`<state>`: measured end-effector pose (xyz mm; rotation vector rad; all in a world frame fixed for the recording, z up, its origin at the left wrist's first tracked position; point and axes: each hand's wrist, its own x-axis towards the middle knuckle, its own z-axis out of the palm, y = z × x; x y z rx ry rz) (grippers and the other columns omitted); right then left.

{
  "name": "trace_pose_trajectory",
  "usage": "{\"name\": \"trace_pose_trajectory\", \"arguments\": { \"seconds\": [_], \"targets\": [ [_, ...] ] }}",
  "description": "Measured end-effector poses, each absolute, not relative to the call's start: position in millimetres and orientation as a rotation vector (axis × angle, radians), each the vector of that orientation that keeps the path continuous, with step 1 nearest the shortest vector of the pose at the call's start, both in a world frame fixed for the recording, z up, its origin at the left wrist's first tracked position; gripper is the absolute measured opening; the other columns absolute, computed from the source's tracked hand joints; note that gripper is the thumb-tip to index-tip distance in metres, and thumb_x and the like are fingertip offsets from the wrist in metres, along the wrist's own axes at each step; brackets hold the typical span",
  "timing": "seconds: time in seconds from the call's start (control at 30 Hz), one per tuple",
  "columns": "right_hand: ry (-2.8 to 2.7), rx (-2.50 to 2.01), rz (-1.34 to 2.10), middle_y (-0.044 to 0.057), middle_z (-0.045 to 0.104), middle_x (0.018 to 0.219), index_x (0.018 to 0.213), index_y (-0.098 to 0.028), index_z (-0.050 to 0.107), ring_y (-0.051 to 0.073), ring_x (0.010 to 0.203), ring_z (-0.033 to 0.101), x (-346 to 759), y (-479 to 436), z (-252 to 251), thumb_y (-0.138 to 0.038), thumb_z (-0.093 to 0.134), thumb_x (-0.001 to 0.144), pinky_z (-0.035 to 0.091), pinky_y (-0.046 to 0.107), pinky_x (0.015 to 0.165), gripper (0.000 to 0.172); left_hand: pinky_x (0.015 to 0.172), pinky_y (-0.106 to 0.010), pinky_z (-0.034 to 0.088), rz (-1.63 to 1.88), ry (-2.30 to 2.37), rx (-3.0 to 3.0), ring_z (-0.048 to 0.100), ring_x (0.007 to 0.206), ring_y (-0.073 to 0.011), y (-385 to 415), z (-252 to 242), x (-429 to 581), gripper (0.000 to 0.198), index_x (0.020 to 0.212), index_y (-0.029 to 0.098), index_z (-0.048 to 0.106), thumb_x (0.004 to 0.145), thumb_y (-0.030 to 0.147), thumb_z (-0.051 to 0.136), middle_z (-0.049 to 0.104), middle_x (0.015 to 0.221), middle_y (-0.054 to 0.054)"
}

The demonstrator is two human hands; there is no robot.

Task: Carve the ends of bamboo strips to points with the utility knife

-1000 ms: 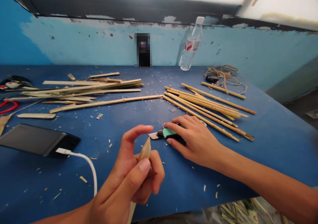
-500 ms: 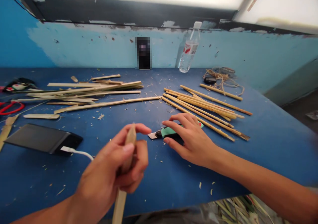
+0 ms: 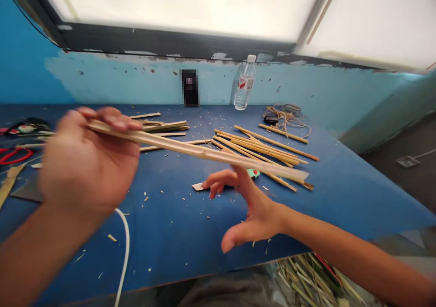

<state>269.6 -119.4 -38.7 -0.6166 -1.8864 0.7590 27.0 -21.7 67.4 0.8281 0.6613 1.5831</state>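
Note:
My left hand (image 3: 91, 161), slightly blurred, is closed around one end of a long pale bamboo strip (image 3: 200, 154). The strip slants down to the right above the table, its far end passing in front of my right hand. Thumb and fingers of my right hand (image 3: 248, 207) are spread apart, and it holds nothing that I can see. Behind and under those fingers lies a utility knife (image 3: 254, 173) with a green handle, its blade bare and pointing left. Whether my right hand touches the strip or the knife, I cannot tell.
Thin round sticks (image 3: 265, 148) lie bunched at right, split strips (image 3: 166, 126) at left. A water bottle (image 3: 244, 84) and a dark blurred-out device (image 3: 190, 88) stand by the wall. Red-handled scissors (image 3: 15, 156), a white cable (image 3: 124, 248), tangled string (image 3: 289, 116) and floor scraps (image 3: 306, 275) also show.
My left hand has moved up and left, and the strip has swung from pointing toward me to lying across the view. My right hand has lifted off the knife, fingers spreading. The view has shifted.

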Motion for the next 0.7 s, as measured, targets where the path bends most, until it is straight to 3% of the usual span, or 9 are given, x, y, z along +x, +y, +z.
{"name": "trace_pose_trajectory", "arguments": {
  "seconds": [0.07, 0.17, 0.23, 0.3, 0.4, 0.5, 0.6, 0.7],
  "targets": [
    [-1.663, -0.621, 0.878, 0.004, 0.066, 0.119, 0.155, -0.035, 0.037, 0.018, 0.089, 0.067, 272.2, -122.0, -30.8, -0.063, 0.073, 0.087, 0.057, 0.036, 0.082, 0.082, 0.086, -0.02, 0.062, 1.478, 0.658, 0.834, 0.071, 0.076, -0.006, -33.4, 47.3, 39.4, 0.052, 0.072, 0.02, 0.058, 0.108, 0.013, 0.022, 0.069, 0.069, 0.005],
    [-1.496, -0.725, 0.922, 0.002, 0.069, 0.09, 0.123, -0.029, 0.068, 0.016, 0.08, 0.066, 282.1, -122.2, -16.4, -0.054, 0.056, 0.102, 0.056, 0.032, 0.074, 0.035, 0.093, -0.031, 0.064, 1.276, 0.684, 0.895, 0.072, 0.103, -0.0153, -46.3, 18.3, 43.6, 0.032, 0.091, 0.022, 0.069, 0.109, 0.027, 0.042, 0.077, 0.1, 0.002],
    [-1.399, -0.782, 0.896, -0.001, 0.066, 0.079, 0.108, -0.027, 0.071, 0.013, 0.073, 0.064, 290.2, -118.7, -7.5, -0.04, 0.057, 0.104, 0.053, 0.027, 0.069, 0.019, 0.09, -0.034, 0.064, 1.143, 0.738, 0.964, 0.071, 0.102, -0.0198, -44.7, 5.1, 37.3, 0.017, 0.095, 0.022, 0.073, 0.101, 0.033, 0.062, 0.075, 0.104, -0.002],
    [-1.282, -0.844, 0.857, -0.004, 0.064, 0.072, 0.099, -0.026, 0.069, 0.011, 0.064, 0.061, 297.7, -111.8, 0.7, -0.028, 0.067, 0.097, 0.05, 0.024, 0.061, 0.004, 0.088, -0.03, 0.062, 1.086, 0.817, 1.049, 0.07, 0.095, -0.019, -34.7, -1.5, 26.9, 0.012, 0.094, 0.022, 0.076, 0.088, 0.033, 0.077, 0.072, 0.096, -0.002],
    [-1.195, -0.884, 0.762, -0.004, 0.062, 0.064, 0.087, -0.022, 0.068, 0.01, 0.054, 0.059, 307.6, -95.2, 14.6, -0.025, 0.07, 0.093, 0.046, 0.022, 0.05, 0.007, 0.081, -0.02, 0.055, 1.124, 0.955, 1.249, 0.064, 0.09, -0.0151, -12.4, 0.7, 11.9, 0.017, 0.091, 0.027, 0.079, 0.077, 0.034, 0.087, 0.071, 0.093, 0.002],
    [-1.205, -0.872, 0.648, -0.003, 0.061, 0.062, 0.081, -0.019, 0.07, 0.01, 0.05, 0.059, 313.6, -72.7, 34.1, -0.022, 0.066, 0.096, 0.044, 0.023, 0.046, 0.016, 0.072, -0.024, 0.051, 1.02, 1.048, 1.551, 0.063, 0.084, -0.0184, 4.9, 12.5, 5.5, 0.019, 0.084, 0.027, 0.082, 0.072, 0.038, 0.092, 0.075, 0.086, 0.0],
    [-1.432, -0.828, 0.324, -0.003, 0.058, 0.065, 0.078, -0.017, 0.07, 0.007, 0.047, 0.054, 307.5, -49.2, 60.8, -0.022, 0.064, 0.099, 0.039, 0.025, 0.041, 0.023, 0.073, -0.029, 0.052, 0.804, 1.0, 2.082, 0.068, 0.085, -0.0209, 9.8, 26.0, 10.9, 0.019, 0.095, 0.031, 0.084, 0.085, 0.047, 0.081, 0.079, 0.092, 0.001],
    [-1.674, -0.95, 0.083, -0.006, 0.048, 0.058, 0.08, -0.016, 0.071, 0.001, 0.051, 0.049, 284.1, -30.2, 92.0, -0.029, 0.053, 0.106, 0.034, 0.018, 0.046, 0.034, 0.07, -0.027, 0.055, 0.727, 0.884, 2.36, 0.071, 0.085, -0.0183, 7.7, 34.6, 26.5, 0.022, 0.111, 0.034, 0.08, 0.092, 0.045, 0.075, 0.08, 0.098, 0.003]
  ]
}}
